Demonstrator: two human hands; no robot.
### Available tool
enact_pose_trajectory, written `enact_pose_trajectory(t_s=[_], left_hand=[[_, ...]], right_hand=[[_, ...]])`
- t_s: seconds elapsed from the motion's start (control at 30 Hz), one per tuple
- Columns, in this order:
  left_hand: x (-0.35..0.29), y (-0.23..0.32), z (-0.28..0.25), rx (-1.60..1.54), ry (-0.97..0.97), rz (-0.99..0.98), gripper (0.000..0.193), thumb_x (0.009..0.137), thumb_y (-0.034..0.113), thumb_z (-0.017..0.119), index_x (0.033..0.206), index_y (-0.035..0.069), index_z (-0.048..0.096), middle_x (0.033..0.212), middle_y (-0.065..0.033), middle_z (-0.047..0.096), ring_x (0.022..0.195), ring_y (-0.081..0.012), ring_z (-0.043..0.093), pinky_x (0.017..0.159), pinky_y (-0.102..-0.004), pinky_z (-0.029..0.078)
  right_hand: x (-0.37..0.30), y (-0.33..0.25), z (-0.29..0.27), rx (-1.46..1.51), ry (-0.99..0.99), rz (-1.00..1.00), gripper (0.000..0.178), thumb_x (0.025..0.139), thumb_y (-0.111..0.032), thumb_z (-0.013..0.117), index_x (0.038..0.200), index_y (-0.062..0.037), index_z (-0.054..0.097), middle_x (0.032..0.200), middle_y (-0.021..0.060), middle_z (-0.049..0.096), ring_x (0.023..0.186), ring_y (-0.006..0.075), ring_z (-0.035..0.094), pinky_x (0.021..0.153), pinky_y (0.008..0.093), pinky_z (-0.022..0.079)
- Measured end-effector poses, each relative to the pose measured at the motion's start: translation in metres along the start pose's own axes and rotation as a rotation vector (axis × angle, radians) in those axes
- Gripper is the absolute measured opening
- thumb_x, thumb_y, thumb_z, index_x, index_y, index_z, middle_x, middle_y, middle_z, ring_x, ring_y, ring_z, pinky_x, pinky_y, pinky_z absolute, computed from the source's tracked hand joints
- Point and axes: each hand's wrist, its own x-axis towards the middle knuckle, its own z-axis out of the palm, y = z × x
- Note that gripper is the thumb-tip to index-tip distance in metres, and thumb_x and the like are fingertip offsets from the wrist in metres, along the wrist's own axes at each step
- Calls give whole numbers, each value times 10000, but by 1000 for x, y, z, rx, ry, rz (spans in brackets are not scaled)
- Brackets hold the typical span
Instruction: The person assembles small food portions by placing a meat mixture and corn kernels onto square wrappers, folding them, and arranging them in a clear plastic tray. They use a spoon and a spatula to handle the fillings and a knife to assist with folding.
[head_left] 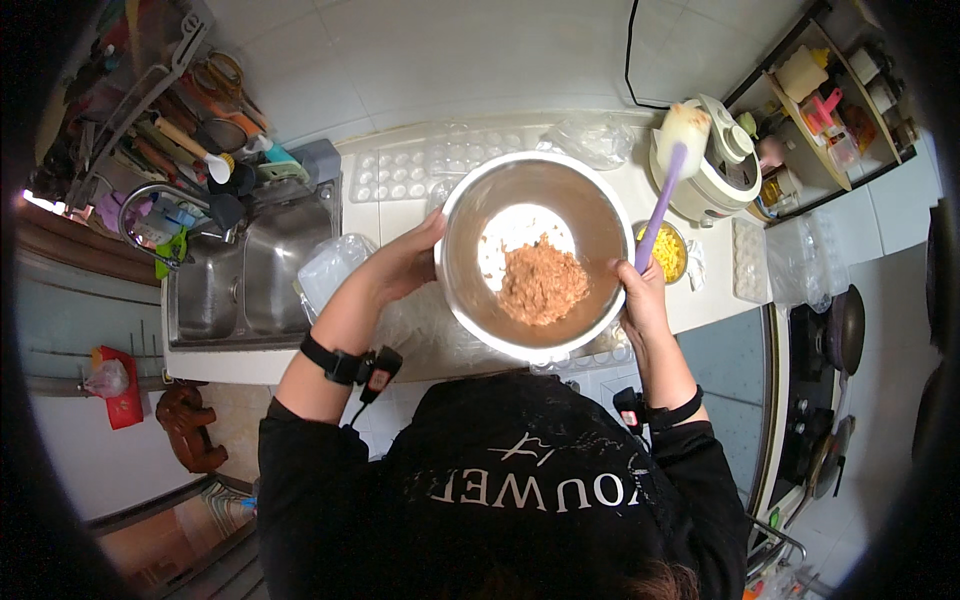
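A large steel mixing bowl [472, 225] is held up over the counter, its inside turned toward me. A lump of pinkish-brown minced filling [545, 282] lies in it, with some bits smeared on the bottom. My left hand [412, 260] grips the bowl's left side, fingers partly hidden behind it. My right hand [643, 298] clasps the right rim with the thumb on top. That same hand also holds a spatula by its purple handle [661, 208]; its pale blade is soiled and points away. Behind the bowl's right side stands a small metal bowl with yellow corn kernels [666, 255].
At left is a double steel sink [285, 265] with a curved tap. Clear plastic dimpled trays [392, 176] line the back of the counter [362, 222]. A white-and-green electric cooker [738, 180] stands at back right, below a spice shelf. A pan [846, 325] hangs far right.
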Motion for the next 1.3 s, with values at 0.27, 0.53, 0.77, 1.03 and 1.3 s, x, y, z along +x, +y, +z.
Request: enact_pose_trajectory(t_s=[0.27, 0.53, 0.77, 1.03, 1.3], left_hand=[[-2, -66, 45, -71, 39, -20, 587, 848, 130, 530, 1355, -37, 286, 1318, -204, 430, 1136, -318, 520, 901, -452, 511], [5, -54, 26, 21, 287, -85, 568, 767, 58, 510, 1305, -34, 350, 1226, -167, 498, 1051, -290, 570, 867, -435, 521], [1, -41, 22, 43, 227, -108, 587, 752, 70, 531, 1304, -24, 355, 1209, -137, 501, 1044, -276, 565, 844, -431, 530], [1, -43, 24, 115, 117, -173, 554, 732, 68, 540, 1263, -11, 402, 1145, -124, 522, 989, -261, 570, 822, -417, 534], [0, -47, 24, 145, 159, -128, 562, 743, 98, 532, 1279, -1, 397, 1141, -128, 537, 971, -246, 586, 801, -403, 537]], right_hand=[[0, 16, 23, 60, 80, -114, 221, 821, -22, 578, 1039, -3, 552, 866, 26, 620, 741, 94, 573, 698, 238, 466], [-19, -24, -20, -550, -88, -190, 266, 979, -224, 436, 1141, -41, 542, 653, -10, 478, 527, 76, 429, 477, 219, 347], [-30, -66, -21, -1245, -159, -459, 297, 912, -146, 533, 1204, -97, 553, 933, 212, 632, 781, 380, 626, 687, 402, 509], [-9, -82, -1, -1472, -161, -626, 365, 842, -84, 572, 1202, -143, 592, 729, 167, 604, 631, 331, 610, 586, 404, 511], [-20, -82, 18, -1651, -420, -667, 413, 800, -67, 586, 1208, -131, 595, 684, 140, 590, 573, 314, 600, 537, 395, 505]])
